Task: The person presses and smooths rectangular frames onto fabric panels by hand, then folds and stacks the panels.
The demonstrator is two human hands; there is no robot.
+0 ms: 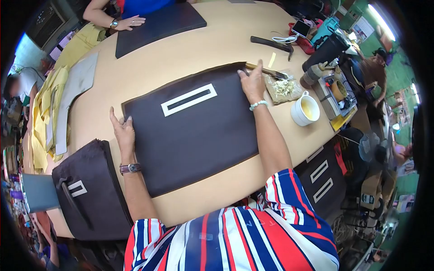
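Panel of dark brown sheet material lies flat at the centre of the frame, on a tan tabletop, between the two hands: its left edge meets the left hand and its upper right corner meets the right hand. A white rectangular frame with a dark slot sits on its upper part. The left thumb touches the panel's edge, parted from the raised index finger; the other fingers are hard to make out, so I cannot tell whether they grip. The right thumb rests at the corner, its index finger pointing toward the top of the frame, the gap between them wide; whether the hidden fingers pinch the panel or the wooden-handled tool beside them cannot be told. Right of centre, a white cup holds pale yellow contents, near a flat tan piece bearing whitish lumps. Farther right, a shallow tray contains a brown round container and small items too jumbled to name.
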